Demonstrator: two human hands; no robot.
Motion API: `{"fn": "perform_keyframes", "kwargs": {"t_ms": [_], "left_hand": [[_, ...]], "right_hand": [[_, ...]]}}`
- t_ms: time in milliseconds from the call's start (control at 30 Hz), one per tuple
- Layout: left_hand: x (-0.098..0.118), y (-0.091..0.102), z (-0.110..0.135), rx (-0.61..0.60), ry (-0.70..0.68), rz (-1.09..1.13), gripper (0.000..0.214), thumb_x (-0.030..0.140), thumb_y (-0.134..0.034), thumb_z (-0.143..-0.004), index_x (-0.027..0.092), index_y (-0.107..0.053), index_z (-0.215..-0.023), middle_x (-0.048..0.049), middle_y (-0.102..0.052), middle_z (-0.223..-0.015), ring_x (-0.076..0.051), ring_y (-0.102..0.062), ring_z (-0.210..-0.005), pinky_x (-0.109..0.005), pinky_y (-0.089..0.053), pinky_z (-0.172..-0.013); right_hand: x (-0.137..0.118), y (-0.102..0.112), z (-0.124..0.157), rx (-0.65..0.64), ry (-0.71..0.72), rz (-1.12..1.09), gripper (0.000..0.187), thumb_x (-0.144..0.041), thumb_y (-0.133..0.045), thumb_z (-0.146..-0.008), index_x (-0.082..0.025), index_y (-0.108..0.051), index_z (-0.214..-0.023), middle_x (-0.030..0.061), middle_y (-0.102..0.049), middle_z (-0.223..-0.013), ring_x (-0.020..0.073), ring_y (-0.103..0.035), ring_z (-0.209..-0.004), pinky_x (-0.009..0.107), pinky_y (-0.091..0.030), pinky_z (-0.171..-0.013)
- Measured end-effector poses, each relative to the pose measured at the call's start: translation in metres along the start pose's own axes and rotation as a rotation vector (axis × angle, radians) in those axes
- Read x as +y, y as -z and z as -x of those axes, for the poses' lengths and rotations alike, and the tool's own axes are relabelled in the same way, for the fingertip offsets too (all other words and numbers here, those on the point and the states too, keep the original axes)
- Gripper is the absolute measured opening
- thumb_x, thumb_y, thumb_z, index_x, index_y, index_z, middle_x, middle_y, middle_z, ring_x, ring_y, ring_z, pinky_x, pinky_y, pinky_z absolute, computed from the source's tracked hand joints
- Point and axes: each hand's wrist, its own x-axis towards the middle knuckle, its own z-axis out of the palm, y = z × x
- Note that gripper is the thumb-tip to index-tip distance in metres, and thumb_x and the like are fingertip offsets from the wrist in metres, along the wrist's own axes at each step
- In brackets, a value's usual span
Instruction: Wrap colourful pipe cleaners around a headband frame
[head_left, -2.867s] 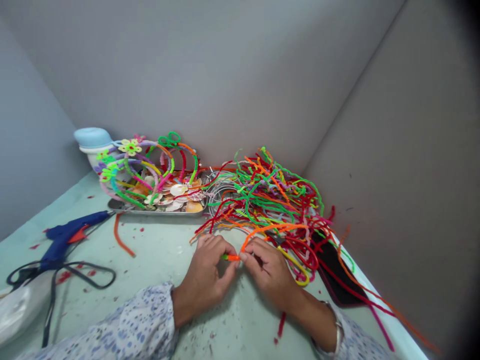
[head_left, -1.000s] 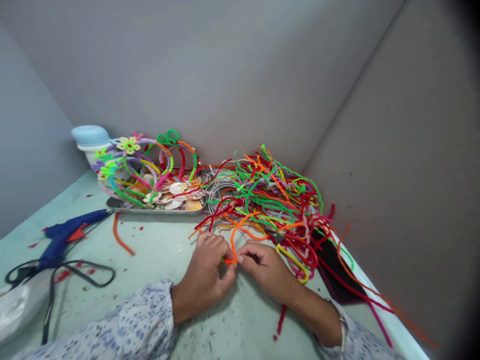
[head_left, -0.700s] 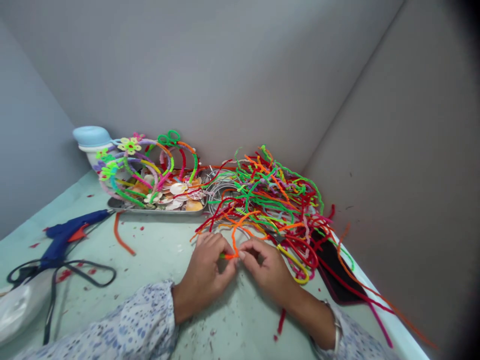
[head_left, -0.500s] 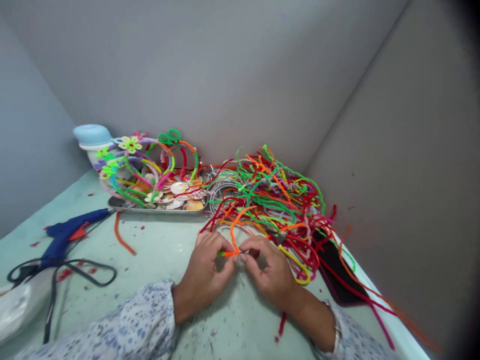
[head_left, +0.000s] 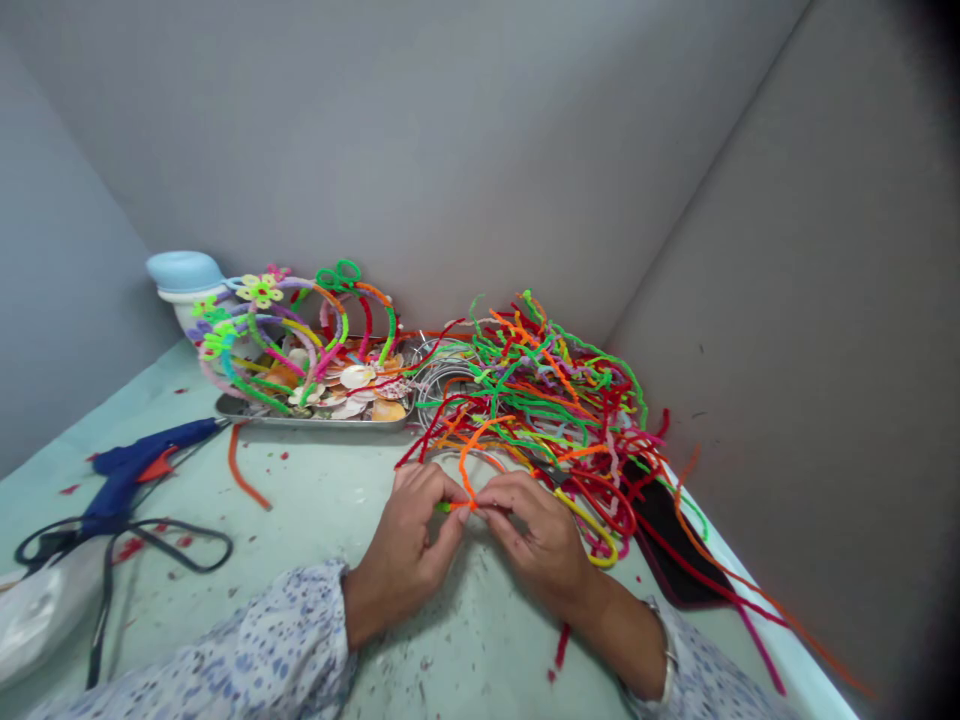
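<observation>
Fingertips nearly touching, both my hands are pinched over the middle of the table. In my left hand (head_left: 411, 535) is a thin headband wrapped in green and orange fuzzy wire, gripped by thumb and forefinger. An orange pipe cleaner (head_left: 466, 465) rises from that spot, its free end curving up to the right. My right hand (head_left: 536, 535) pinches the same band just to the right of the orange wrap; its fingers cover most of that part. A pale arc behind the fingers may belong to the band.
Behind lies a heap of coloured pipe cleaners (head_left: 555, 385) with wire hoops (head_left: 442, 385). Yellow-handled scissors (head_left: 592, 525) and a dark phone (head_left: 679, 560) are at right. At left are a metal tray (head_left: 322, 424) of shells, decorated headbands (head_left: 345, 310), a blue glue gun (head_left: 142, 460) and a blue-lidded bottle (head_left: 187, 275).
The orange pipe cleaner's base now sits tighter against the band. My right fingertips have shifted slightly left and closed up, while my left hand has barely moved.
</observation>
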Motion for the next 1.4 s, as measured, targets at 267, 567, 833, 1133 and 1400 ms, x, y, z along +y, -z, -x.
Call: {"fn": "perform_keyframes", "kwargs": {"t_ms": [267,567,833,1133,1400], "left_hand": [[-0.0016,-0.0005,-0.0011,-0.01,-0.008,-0.001,0.01,0.022,-0.044,-0.092,0.02,-0.053,-0.088,-0.0037,-0.056,-0.084,-0.02,-0.049,-0.084,-0.037,-0.037,-0.081],[-0.0018,-0.0019,0.0017,-0.031,-0.014,-0.064,0.011,0.021,-0.044,-0.091,0.019,-0.053,-0.087,-0.0045,-0.056,-0.085,-0.021,-0.049,-0.083,-0.038,-0.036,-0.08],[-0.0001,-0.0004,0.0003,-0.026,-0.018,-0.071,0.011,0.021,-0.043,-0.092,0.02,-0.053,-0.089,-0.0047,-0.057,-0.086,-0.021,-0.049,-0.085,-0.039,-0.036,-0.082],[-0.0006,-0.0022,-0.0008,-0.031,-0.03,-0.078,0.01,0.021,-0.043,-0.092,0.02,-0.052,-0.088,-0.0042,-0.056,-0.085,-0.021,-0.049,-0.084,-0.039,-0.035,-0.081],[-0.0004,-0.0014,0.0003,-0.041,-0.044,-0.092,0.01,0.02,-0.043,-0.092,0.02,-0.052,-0.088,-0.004,-0.056,-0.085,-0.021,-0.049,-0.084,-0.039,-0.035,-0.081]], "right_hand": [[0.0008,0.001,-0.0001,-0.054,-0.004,0.077,0.014,-0.016,-0.053,-0.09,-0.022,-0.061,-0.1,0.0062,-0.065,-0.092,0.0182,-0.061,-0.087,0.032,-0.051,-0.076],[-0.0003,0.0006,0.0008,-0.168,-0.014,0.161,0.013,-0.015,-0.045,-0.091,-0.018,-0.056,-0.097,0.0075,-0.062,-0.088,0.0201,-0.059,-0.084,0.032,-0.047,-0.073],[0.0014,-0.0009,-0.0006,-0.134,-0.061,0.066,0.012,-0.016,-0.046,-0.092,-0.02,-0.056,-0.098,0.0063,-0.063,-0.09,0.0186,-0.06,-0.086,0.029,-0.048,-0.075],[0.0006,0.0009,-0.0017,-0.195,-0.113,0.035,0.012,-0.016,-0.045,-0.091,-0.02,-0.055,-0.096,0.0074,-0.06,-0.094,0.0192,-0.058,-0.088,0.03,-0.048,-0.077],[-0.0017,0.003,-0.0015,-0.23,-0.232,-0.091,0.011,-0.021,-0.046,-0.093,-0.02,-0.057,-0.094,0.0027,-0.061,-0.084,0.0151,-0.059,-0.074,0.026,-0.046,-0.069]]}}
